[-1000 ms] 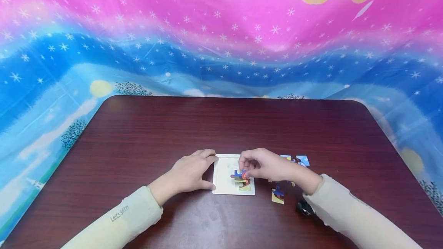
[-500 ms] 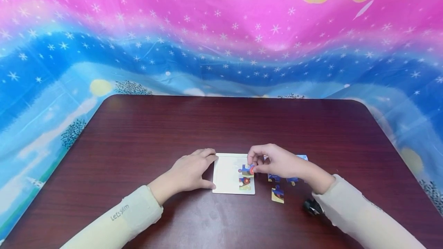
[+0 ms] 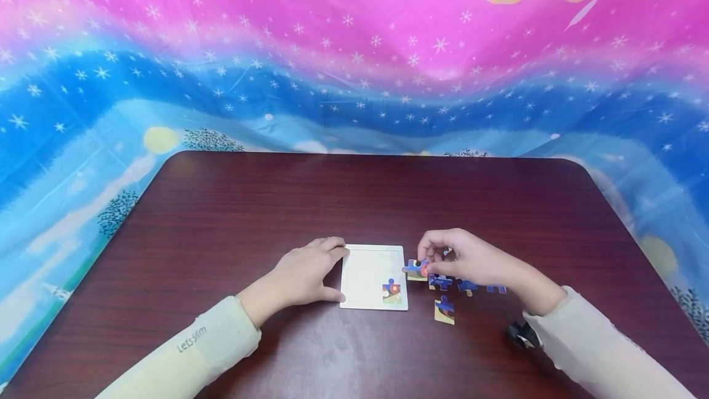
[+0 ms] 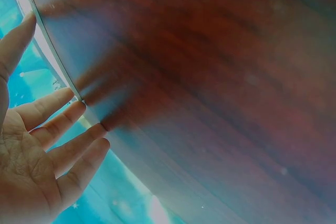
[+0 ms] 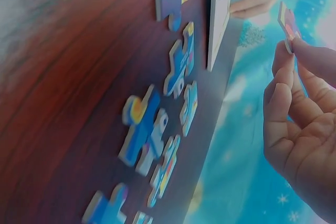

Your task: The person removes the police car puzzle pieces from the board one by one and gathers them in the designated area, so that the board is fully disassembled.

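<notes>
A white square puzzle tray (image 3: 368, 273) lies on the table, with one jigsaw piece (image 3: 391, 292) in its lower right corner. My left hand (image 3: 304, 274) rests against the tray's left edge, thumb and fingers spread; the left wrist view shows its fairly straight fingers (image 4: 60, 124) at the rim. Just right of the tray, my right hand (image 3: 465, 257) pinches a blue, red and yellow puzzle piece (image 3: 415, 270) between thumb and fingertips. In the right wrist view this held piece (image 5: 287, 22) is lifted above the table.
Several loose puzzle pieces (image 3: 444, 311) lie right of the tray, some partly hidden under the right hand. A small black object (image 3: 522, 335) shows by the right sleeve. Behind the dark wooden table (image 3: 277, 202) hangs a patterned cloth (image 3: 354, 79).
My right hand has moved right, carrying the pinched puzzle piece from above the tray to just beyond its right edge. The left hand has stayed in place.
</notes>
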Demonstrator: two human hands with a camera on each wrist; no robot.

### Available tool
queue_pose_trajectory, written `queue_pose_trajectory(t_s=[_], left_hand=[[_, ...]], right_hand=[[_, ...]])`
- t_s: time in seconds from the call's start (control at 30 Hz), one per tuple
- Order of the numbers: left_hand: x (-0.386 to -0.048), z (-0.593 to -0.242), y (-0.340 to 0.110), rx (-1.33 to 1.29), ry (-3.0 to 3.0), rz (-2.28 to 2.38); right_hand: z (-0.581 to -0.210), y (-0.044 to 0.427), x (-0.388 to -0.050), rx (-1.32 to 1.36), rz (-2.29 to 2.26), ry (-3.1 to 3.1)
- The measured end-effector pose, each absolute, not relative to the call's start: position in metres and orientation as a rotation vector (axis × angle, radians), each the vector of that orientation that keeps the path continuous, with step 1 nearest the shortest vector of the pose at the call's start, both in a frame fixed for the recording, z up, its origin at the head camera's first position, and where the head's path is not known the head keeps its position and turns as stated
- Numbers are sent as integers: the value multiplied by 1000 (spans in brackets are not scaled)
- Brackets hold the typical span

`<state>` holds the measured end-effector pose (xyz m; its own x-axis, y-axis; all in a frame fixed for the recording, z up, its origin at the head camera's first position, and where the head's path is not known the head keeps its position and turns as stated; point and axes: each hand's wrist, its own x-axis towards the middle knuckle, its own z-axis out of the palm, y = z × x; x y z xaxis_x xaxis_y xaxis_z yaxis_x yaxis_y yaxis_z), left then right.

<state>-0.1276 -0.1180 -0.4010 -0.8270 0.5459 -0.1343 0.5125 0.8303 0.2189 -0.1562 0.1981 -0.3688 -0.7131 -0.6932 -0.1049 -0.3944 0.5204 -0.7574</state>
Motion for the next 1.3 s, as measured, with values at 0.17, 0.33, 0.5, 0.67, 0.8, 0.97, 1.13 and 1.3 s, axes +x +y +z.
queue_pose_trajectory(t_s=[0.17, 0.33, 0.5, 0.67, 0.8, 0.97, 1.13, 1.3], left_hand=[[-128, -401, -118, 820, 2820, 256], [-128, -401, -118, 818, 2815, 261], [-128, -402, -118, 819, 2816, 260], [-128, -401, -118, 814, 2815, 256], [-128, -401, -117, 805, 2816, 249], [-128, -401, -117, 794, 2814, 245], [-128, -402, -117, 791, 2813, 249], [-128, -402, -118, 797, 2814, 262]], right_hand=[[-370, 210, -153, -888, -1061, 2376], [-373, 221, -150, -871, -1095, 2349], [-376, 233, -147, -889, -1115, 2348], [-380, 244, -144, -927, -1145, 2349], [-382, 252, -141, -921, -1153, 2337], [-386, 263, -136, -890, -1144, 2312], [-391, 271, -132, -861, -1151, 2260], [-394, 277, -129, -831, -1135, 2230]])
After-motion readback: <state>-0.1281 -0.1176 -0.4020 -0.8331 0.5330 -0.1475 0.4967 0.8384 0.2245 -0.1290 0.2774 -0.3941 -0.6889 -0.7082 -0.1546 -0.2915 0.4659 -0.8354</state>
